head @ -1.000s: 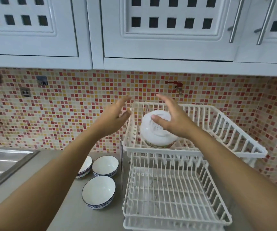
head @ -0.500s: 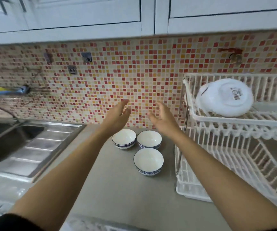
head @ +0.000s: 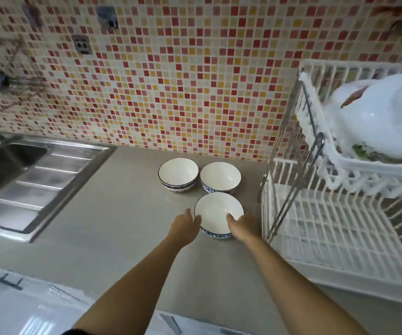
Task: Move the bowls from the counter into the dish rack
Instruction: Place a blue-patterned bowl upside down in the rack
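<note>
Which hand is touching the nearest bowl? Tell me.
Touching, both: head view shows the left hand against the nearest bowl's left rim, and the right hand with its thumb over the right rim.

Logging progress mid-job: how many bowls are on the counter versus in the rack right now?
Bowls on the counter: 3 (near, back left, back right)
Bowls in the dish rack: 1, upside down on the upper tier
Total: 4

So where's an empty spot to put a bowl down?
The lower rack tier is bare. The counter between sink and bowls is free. It's crowded by the wall, where two bowls sit, and the top tier holds a big bowl.
</note>
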{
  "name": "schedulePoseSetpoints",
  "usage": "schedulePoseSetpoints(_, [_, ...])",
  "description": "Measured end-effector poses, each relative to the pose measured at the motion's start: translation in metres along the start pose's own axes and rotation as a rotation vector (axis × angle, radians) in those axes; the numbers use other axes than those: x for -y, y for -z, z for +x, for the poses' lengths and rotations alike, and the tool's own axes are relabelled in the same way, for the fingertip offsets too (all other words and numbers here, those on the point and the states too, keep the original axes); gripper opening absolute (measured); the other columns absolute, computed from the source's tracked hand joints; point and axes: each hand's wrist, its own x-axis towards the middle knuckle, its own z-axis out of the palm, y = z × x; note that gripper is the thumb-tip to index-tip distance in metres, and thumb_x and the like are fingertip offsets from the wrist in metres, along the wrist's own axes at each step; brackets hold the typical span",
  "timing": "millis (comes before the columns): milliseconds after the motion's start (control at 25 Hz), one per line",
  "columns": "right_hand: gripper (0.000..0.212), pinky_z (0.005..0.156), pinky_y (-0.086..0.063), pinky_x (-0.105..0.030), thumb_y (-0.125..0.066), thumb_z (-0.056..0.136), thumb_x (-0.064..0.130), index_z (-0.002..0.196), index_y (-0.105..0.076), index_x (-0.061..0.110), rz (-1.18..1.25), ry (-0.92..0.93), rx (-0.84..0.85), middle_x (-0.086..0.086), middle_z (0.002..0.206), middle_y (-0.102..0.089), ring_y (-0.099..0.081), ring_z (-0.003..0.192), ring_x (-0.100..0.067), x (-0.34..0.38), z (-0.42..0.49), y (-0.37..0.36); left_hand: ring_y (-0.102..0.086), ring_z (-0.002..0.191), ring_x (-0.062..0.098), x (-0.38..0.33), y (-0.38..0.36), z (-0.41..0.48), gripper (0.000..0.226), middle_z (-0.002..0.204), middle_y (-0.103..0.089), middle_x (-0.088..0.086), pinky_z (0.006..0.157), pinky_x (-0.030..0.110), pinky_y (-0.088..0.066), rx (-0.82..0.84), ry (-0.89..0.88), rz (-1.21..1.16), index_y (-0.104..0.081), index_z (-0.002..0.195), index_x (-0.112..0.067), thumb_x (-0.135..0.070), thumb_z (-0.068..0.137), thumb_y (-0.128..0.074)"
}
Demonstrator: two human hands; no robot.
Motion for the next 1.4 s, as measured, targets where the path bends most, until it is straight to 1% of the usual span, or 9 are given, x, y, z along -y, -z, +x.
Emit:
schedulePoseSetpoints(240, [0.057,0.091,-0.052,-0.038,-0.05,0.08,0.038,0.117,-0.059,-0.004,0.046,-0.1,0.024,-0.023,0.119,-0.063,-0.061,0.109,-0.036,-0.018,0.038,-0.019,-0.064,0.096,0.044,0.0,-0.03,0.04,0.041,0.118,-0.057,0.028,0.087,0.043,-0.053,0.096,0.137,-0.012,-0.041,0.121,0.002,-0.029,0.094,-0.04])
schedulePoseSetpoints(480, [0.036,0.082,-0.051,-0.035,-0.049,0.079,0.01,0.111,-0.058,-0.003,-0.051,-0.052,0.065,-0.025,0.116,-0.063,-0.061,0.105,-0.039,-0.02,0.039,-0.018,-0.054,0.113,0.038,-0.005,-0.04,0.046,0.054,0.131,-0.04,0.027,0.096,0.036,-0.044,0.171,0.137,0.156,-0.048,0.13,0.004,-0.026,0.087,-0.062])
schedulePoseSetpoints(680, [0.028,0.071,-0.057,-0.034,-0.044,0.072,0.02,0.098,-0.053,0.016,0.064,0.004,0.081,-0.014,0.112,-0.064,-0.067,0.089,-0.036,0.0,0.015,-0.014,-0.054,0.058,0.012,-0.006,-0.007,0.029,0.045,0.095,-0.059,0.01,0.049,0.022,-0.052,0.001,0.219,-0.272,-0.033,0.138,0.001,-0.008,0.094,-0.039])
schedulePoseSetpoints(760, [0.029,0.056,-0.06,-0.033,-0.039,0.081,0.011,0.109,-0.045,0.014,0.183,0.076,0.075,-0.005,0.111,-0.055,-0.068,0.08,-0.035,0.025,-0.01,-0.006,-0.062,0.061,0.022,-0.008,0.023,0.014,0.037,0.113,-0.059,0.022,0.057,0.031,-0.057,-0.051,0.158,-0.304,-0.037,0.128,0.002,-0.006,0.093,-0.035])
schedulePoseSetpoints(840, [0.034,0.063,-0.06,-0.038,-0.034,0.088,0.004,0.121,-0.038,0.008,0.342,0.115,0.039,-0.004,0.11,-0.05,-0.068,0.079,-0.038,0.058,-0.039,0.008,-0.067,0.074,0.038,-0.016,0.054,-0.006,0.031,0.115,-0.056,0.027,0.072,0.042,-0.058,-0.13,0.062,-0.343,-0.039,0.12,0.003,-0.004,0.091,-0.031])
schedulePoseSetpoints(1040, [0.039,0.082,-0.052,-0.037,-0.041,0.09,0.006,0.129,-0.036,0.014,0.457,0.439,-0.204,-0.008,0.119,-0.059,-0.06,0.101,-0.033,0.129,-0.11,0.056,-0.06,0.085,0.033,-0.037,0.133,-0.057,0.031,0.105,-0.059,0.016,0.07,0.041,-0.055,-0.46,-0.178,-0.517,-0.041,0.121,-0.008,-0.011,0.093,-0.028])
schedulePoseSetpoints(1200, [0.045,0.063,-0.047,-0.014,-0.049,0.09,0.012,0.132,-0.034,0.018,0.559,0.67,-0.186,0.003,0.113,-0.054,-0.053,0.095,-0.015,0.168,-0.157,0.118,-0.053,0.071,0.02,-0.073,0.181,-0.102,0.024,0.085,-0.055,0.002,0.056,0.027,-0.048,-0.676,-0.42,-0.598,-0.042,0.114,-0.009,-0.006,0.094,-0.029])
schedulePoseSetpoints(1280, [0.041,0.057,-0.038,-0.004,-0.047,0.091,0.01,0.13,-0.039,0.017,0.52,0.758,-0.188,0.005,0.106,-0.053,-0.05,0.092,-0.012,0.177,-0.176,0.154,-0.051,0.069,0.011,-0.096,0.194,-0.124,0.028,0.093,-0.055,0.003,0.049,0.011,-0.042,-0.754,-0.523,-0.611,-0.044,0.121,-0.006,-0.008,0.096,-0.03])
schedulePoseSetpoints(1400, [0.033,0.044,-0.039,-0.003,-0.043,0.09,0.003,0.119,-0.048,0.017,0.472,0.878,-0.317,0.006,0.092,-0.056,-0.053,0.074,-0.005,0.171,-0.198,0.211,-0.052,0.072,0.01,-0.135,0.204,-0.15,0.031,0.102,-0.056,0.004,0.049,0.009,-0.043,-0.729,-0.67,-0.628,-0.041,0.126,-0.009,-0.01,0.096,-0.032])
